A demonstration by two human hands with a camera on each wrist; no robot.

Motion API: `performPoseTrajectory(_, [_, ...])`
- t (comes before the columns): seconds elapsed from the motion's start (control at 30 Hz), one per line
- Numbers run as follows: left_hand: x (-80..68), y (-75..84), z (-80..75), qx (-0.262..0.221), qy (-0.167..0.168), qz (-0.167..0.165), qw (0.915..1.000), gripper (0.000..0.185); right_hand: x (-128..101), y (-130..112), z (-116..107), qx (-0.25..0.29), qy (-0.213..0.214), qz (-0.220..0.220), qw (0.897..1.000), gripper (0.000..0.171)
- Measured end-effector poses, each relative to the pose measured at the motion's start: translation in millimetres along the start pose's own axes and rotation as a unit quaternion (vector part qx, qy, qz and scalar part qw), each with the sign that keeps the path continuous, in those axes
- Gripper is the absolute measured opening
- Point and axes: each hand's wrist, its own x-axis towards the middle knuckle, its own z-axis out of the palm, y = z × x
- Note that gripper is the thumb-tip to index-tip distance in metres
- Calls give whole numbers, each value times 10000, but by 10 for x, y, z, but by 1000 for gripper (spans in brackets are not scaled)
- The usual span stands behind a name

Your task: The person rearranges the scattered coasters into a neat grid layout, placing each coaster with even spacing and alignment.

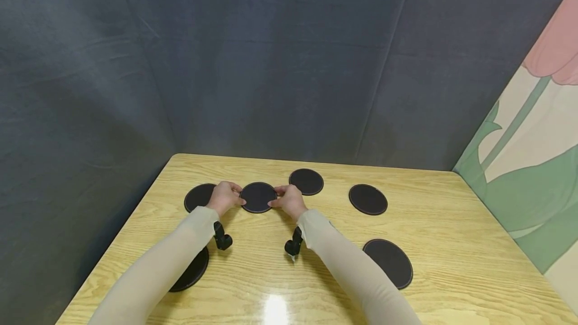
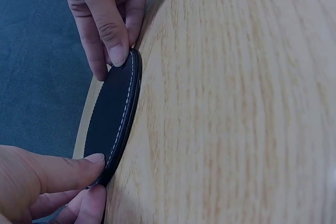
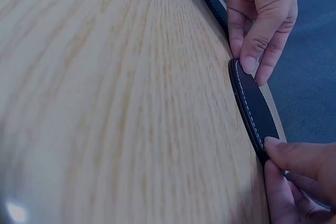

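Observation:
A round black coaster [image 1: 258, 197] with pale stitching round its rim is between my two hands near the far side of the table. My left hand [image 1: 224, 197] pinches its left edge, thumb on top and fingers beneath the rim, as the left wrist view shows. On the opposite edge my right hand [image 1: 289, 199] pinches it the same way, its thumb [image 3: 283, 153] on the upper face. Seen from the wrists, the coaster [image 2: 113, 114] has a thick, layered-looking edge close to the wood. Another black coaster [image 1: 198, 196] lies just left of my left hand, partly hidden by it.
More black discs lie on the wooden table [image 1: 253, 275]: one behind my right hand [image 1: 306, 181], one farther right [image 1: 368, 199], one by the right forearm [image 1: 388, 263], one partly under the left forearm [image 1: 191, 271]. Dark cloth [image 1: 271, 64] hangs behind; a flower-patterned panel [image 1: 533, 174] stands right.

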Motion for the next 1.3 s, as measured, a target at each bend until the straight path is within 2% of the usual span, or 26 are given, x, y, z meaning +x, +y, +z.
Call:
performPoseTrajectory(0.23, [1, 6, -7, -44, -10, 16, 10000, 39, -1, -7, -9, -24, -5, 1, 10000, 48])
performPoseTrajectory(0.57, [23, -2, 42, 295, 110, 63, 9995, 39, -22, -13, -50, -125, -35, 10, 9999, 46])
performPoseTrajectory(0.67, [16, 11, 27, 309, 68, 52, 9995, 40, -35, -23, -71, 155, -162, 39, 9997, 46])
performPoseTrajectory(0.8, [-10, 50, -27, 209, -51, 40, 9998, 42, -70, -51, -114, 832, -437, 111, 9955, 47])
performPoseTrajectory(1.03, [-58, 203, -91, -455, -435, 88, 9980, 45, -139, -119, -255, 1626, -802, -294, 9830, 48])
performPoseTrajectory(1.17, [-72, 335, -93, -1048, -679, 127, 9921, 46, -181, -183, -372, 1912, -1042, -463, 9749, 52])
performPoseTrajectory(1.3, [-76, 485, -76, -1467, -757, 136, 9862, 41, -207, -230, -498, 2092, -1133, -564, 9697, 53])
